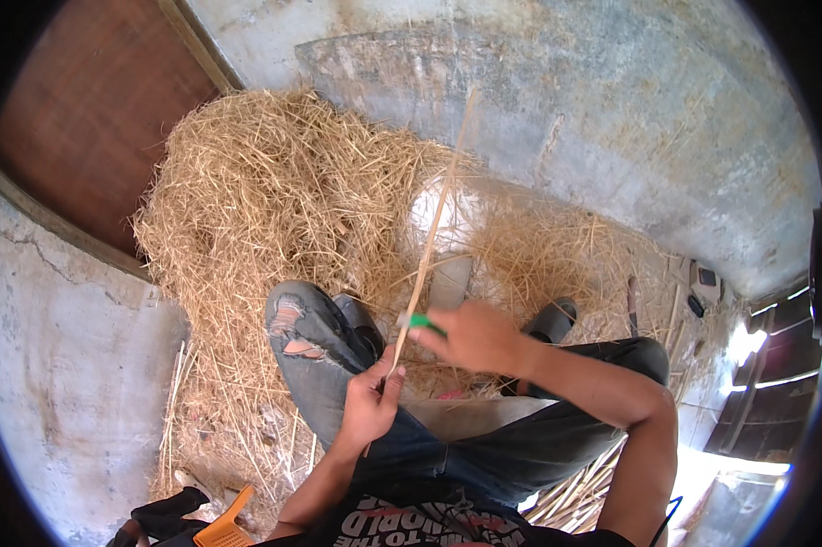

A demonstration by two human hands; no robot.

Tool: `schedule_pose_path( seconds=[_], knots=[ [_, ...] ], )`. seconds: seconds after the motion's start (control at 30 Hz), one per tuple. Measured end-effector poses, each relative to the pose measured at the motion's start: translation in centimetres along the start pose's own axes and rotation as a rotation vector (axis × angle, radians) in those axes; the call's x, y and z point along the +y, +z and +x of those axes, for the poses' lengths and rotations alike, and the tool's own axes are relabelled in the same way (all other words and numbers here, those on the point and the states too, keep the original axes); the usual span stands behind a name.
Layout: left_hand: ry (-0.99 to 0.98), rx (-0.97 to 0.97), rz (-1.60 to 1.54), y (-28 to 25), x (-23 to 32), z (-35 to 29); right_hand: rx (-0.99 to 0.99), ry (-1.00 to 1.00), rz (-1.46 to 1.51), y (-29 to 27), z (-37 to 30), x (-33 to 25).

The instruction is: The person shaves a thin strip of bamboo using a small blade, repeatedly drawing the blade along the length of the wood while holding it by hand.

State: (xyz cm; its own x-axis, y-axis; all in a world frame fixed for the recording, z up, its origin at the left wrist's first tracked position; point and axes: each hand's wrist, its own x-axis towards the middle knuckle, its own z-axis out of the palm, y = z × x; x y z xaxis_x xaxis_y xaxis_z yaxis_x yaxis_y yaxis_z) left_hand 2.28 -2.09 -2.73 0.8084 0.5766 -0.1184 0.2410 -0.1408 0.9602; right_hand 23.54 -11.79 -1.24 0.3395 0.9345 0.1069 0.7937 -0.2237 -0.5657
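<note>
A long, thin strip of pale wood or bamboo (436, 219) slants up and away from my lap, its far tip in front of the wall. My left hand (371, 406) is closed round its near end, above my left thigh. My right hand (482, 335) grips a small green-handled tool (421, 322), whose end meets the strip just beyond my left hand. The right hand is a little blurred, and the tool's working edge is too small to make out. A pale sheet (475, 417) lies across my lap between my bent knees.
A big heap of straw (256, 191) rises ahead to the left, before a brown door panel (78, 100). A worn grey wall (630, 100) stands behind. Cut sticks (580, 483) lie by my right hip. An orange plastic piece (227, 524) sits at lower left.
</note>
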Motion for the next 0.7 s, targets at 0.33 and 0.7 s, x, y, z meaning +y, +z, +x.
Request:
schedule_pose_path(
  seconds=[0.33,0.7],
  knots=[
    [-0.017,-0.15,0.112,-2.2,-1.8,-5.1,0.435,0.428,0.112,-4.6,4.4,14.7],
    [-0.112,-0.208,-0.233,-4.4,-2.9,-5.2,0.296,0.32,0.188,-5.7,4.4,8.2]
  ],
)
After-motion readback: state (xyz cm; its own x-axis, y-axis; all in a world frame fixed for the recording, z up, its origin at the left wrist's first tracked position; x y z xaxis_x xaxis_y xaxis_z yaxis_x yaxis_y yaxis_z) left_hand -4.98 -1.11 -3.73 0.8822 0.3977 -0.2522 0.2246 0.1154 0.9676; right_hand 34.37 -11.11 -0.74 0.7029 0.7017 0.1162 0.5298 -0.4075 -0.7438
